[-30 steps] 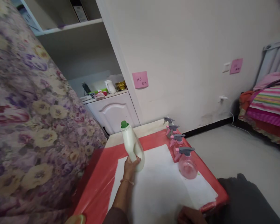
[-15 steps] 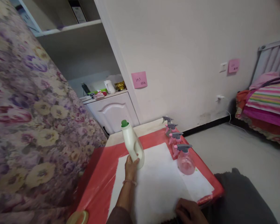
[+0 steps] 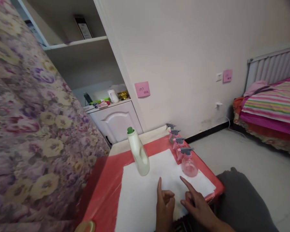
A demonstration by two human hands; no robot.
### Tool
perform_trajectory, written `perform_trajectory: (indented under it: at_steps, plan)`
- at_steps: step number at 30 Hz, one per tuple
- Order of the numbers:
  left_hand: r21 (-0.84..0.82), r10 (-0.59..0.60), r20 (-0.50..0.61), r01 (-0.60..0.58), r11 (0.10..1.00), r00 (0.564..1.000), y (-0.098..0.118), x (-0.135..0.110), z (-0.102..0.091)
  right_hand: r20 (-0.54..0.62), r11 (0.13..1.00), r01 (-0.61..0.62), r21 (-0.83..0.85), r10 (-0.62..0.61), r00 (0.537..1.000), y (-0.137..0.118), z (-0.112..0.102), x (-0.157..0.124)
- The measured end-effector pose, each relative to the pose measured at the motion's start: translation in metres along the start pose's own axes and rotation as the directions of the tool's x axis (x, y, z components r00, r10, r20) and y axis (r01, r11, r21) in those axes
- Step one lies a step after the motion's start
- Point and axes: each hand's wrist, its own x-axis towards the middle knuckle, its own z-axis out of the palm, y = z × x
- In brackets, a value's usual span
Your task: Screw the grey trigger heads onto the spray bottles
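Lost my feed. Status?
Left hand and right hand empty, index fingers out. White bottle upright on towel, untouched. Spray bottles alongside.

Four spray bottles [image 3: 188, 162] are standing in a row on the tabletop [image 3: 103, 196], alongside one white bottle [image 3: 139, 155] and one white cloth [image 3: 140, 199]. Two hands are hovering over the cloth: the left [image 3: 164, 206] and the right [image 3: 198, 206]. Two pink notes [image 3: 142, 89] are sticking to the wall.

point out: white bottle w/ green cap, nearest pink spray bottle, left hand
White plastic bottle with green cap [image 3: 139, 154]: head view, mid body.
Nearest clear pink spray bottle with grey trigger [image 3: 189, 166]: head view, round belly.
Left hand [image 3: 164, 207]: head view, back of hand.
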Motion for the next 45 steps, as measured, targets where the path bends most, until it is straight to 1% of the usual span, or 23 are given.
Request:
perform_trajectory:
  at_steps: [3, 7, 9, 11, 14, 19, 22, 26, 32, 39, 42, 45]
  plan:
    - [0.087, 0.091, 0.038, -0.094, 0.992, 0.995, 0.017, -0.013, 0.007, -0.017, 0.998, 0.058, -0.018, -0.058, 0.998, -0.028, -0.007, 0.001]
    - [0.224, 0.214, 0.032, -0.215, 0.951, 0.976, 0.049, -0.021, 0.001, -0.065, 0.987, 0.139, -0.076, -0.144, 0.987, -0.068, -0.018, 0.004]
    - [0.268, 0.264, 0.014, -0.258, 0.928, 0.964, 0.061, -0.025, -0.003, -0.085, 0.978, 0.175, -0.111, -0.185, 0.979, -0.085, -0.022, 0.006]
    - [0.306, 0.307, 0.002, -0.293, 0.906, 0.952, 0.069, -0.029, -0.007, -0.104, 0.964, 0.218, -0.153, -0.235, 0.967, -0.098, -0.026, 0.007]
    - [0.347, 0.369, -0.03, -0.337, 0.875, 0.929, 0.077, -0.033, -0.012, -0.131, 0.944, 0.258, -0.207, -0.288, 0.949, -0.11, -0.029, 0.007]
    - [0.4, 0.447, -0.114, -0.371, 0.838, 0.887, 0.093, -0.04, -0.013, -0.145, 0.922, 0.296, -0.251, -0.338, 0.93, -0.116, -0.031, 0.006]
    - [0.41, 0.447, -0.126, -0.364, 0.836, 0.886, 0.099, -0.042, -0.013, -0.136, 0.916, 0.306, -0.26, -0.349, 0.927, -0.117, -0.031, 0.006]
    - [0.371, 0.446, -0.143, -0.37, 0.852, 0.884, 0.098, -0.041, -0.013, -0.142, 0.905, 0.321, -0.281, -0.369, 0.918, -0.115, -0.03, 0.008]
    - [0.376, 0.462, -0.168, -0.377, 0.847, 0.871, 0.093, -0.035, -0.013, -0.122, 0.919, 0.294, -0.262, -0.334, 0.935, -0.113, -0.031, 0.01]
    - [0.388, 0.455, -0.153, -0.37, 0.844, 0.877, 0.091, -0.027, -0.013, -0.133, 0.919, 0.302, -0.255, -0.342, 0.93, -0.113, -0.033, 0.017]
    - [0.411, 0.439, -0.142, -0.35, 0.842, 0.887, 0.09, -0.024, -0.014, -0.128, 0.925, 0.293, -0.244, -0.33, 0.935, -0.112, -0.034, 0.019]
    - [0.42, 0.409, -0.119, -0.327, 0.846, 0.905, 0.085, -0.019, -0.019, -0.093, 0.924, 0.302, -0.236, -0.331, 0.939, -0.108, -0.035, 0.021]
